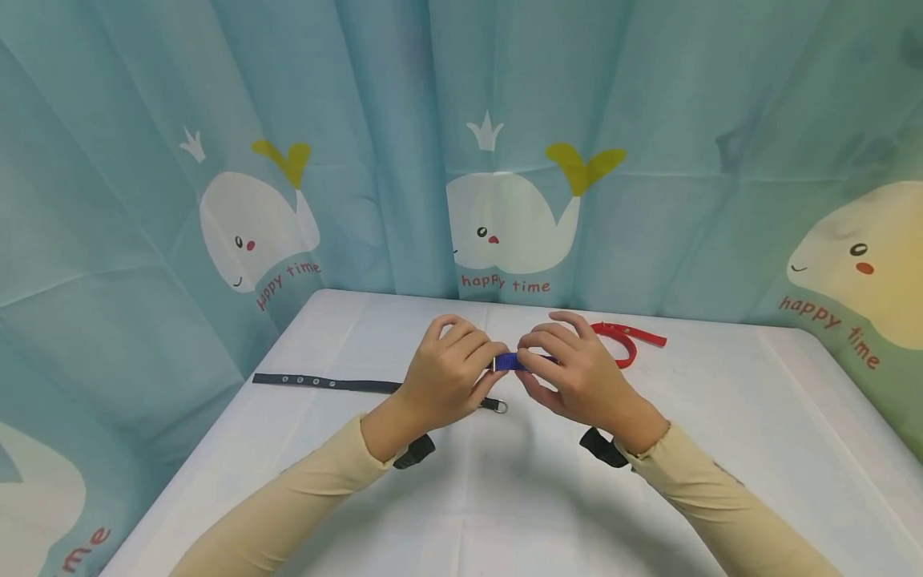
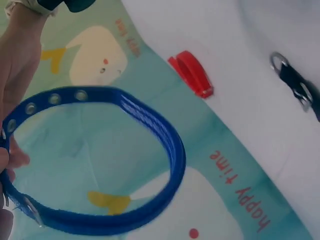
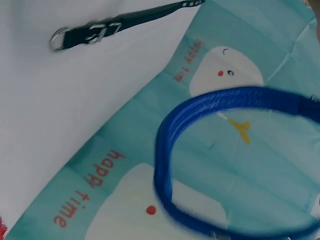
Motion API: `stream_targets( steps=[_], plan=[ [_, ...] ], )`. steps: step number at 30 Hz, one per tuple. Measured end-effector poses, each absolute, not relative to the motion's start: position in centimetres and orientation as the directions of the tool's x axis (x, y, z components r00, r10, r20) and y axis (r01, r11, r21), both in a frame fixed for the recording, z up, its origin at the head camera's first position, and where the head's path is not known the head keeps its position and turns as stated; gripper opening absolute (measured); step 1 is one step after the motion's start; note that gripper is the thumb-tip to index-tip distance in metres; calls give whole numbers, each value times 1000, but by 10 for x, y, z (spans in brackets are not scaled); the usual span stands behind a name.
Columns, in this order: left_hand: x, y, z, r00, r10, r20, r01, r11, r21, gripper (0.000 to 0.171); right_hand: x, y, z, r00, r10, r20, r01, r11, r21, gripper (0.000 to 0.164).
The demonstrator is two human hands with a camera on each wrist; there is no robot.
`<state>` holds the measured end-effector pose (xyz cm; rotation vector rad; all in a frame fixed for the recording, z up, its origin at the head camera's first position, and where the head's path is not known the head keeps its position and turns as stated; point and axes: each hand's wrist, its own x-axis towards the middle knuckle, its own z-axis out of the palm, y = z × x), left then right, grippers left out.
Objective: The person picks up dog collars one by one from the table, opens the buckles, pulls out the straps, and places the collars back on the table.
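Observation:
In the head view both hands are raised over the table and meet at a blue collar (image 1: 508,362). My left hand (image 1: 449,370) pinches it near a metal buckle between thumb and fingers. On the other side, my right hand (image 1: 575,373) grips the strap with thumb and fingertips. The left wrist view has the blue collar (image 2: 178,150) bent round into a loop, with several metal eyelets and a metal ring along the band. Its padded far curve (image 3: 163,155) shows in the right wrist view.
A black collar (image 1: 368,386) with eyelets and a metal ring lies flat at the left of the white table (image 1: 519,505). A curled red collar (image 1: 626,344) lies behind my right hand. A blue curtain (image 1: 404,160) with whales hangs behind the table.

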<state>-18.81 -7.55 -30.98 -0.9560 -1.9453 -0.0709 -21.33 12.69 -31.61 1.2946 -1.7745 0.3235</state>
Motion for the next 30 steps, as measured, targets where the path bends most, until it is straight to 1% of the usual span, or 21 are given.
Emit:
stream_targets(
  steps=[3,9,12,19,21,24,27,30],
  plan=[
    [-188,-76,-310,-263,589,764,649,694,-312,20,-213,127,-316,-68,-633,771,-867,420,269,34],
    [-188,-76,-311,-265,592,761,651,692,-312,19,-214,125,-316,-63,-647,760,-864,417,283,29],
    [-189,-77,-311,-266,586,765,649,696,-308,20,-214,126,-316,-74,-646,760,-862,424,277,29],
    [-190,-77,-312,-261,595,760,652,689,-317,21,-213,125,-314,-78,-654,753,-864,422,277,31],
    [-190,-78,-311,-265,586,766,649,696,-308,20,-214,126,-314,-72,-647,759,-866,418,274,32],
    [-189,-80,-311,-273,577,770,655,698,-291,20,-214,128,-313,-80,-645,760,-870,417,262,35],
    [-190,-79,-311,-275,576,770,662,694,-283,21,-214,126,-313,-76,-648,758,-872,411,264,36],
    [-189,-79,-310,-278,570,774,665,695,-273,22,-213,124,-313,-55,-645,762,-868,408,283,39]
  ],
)
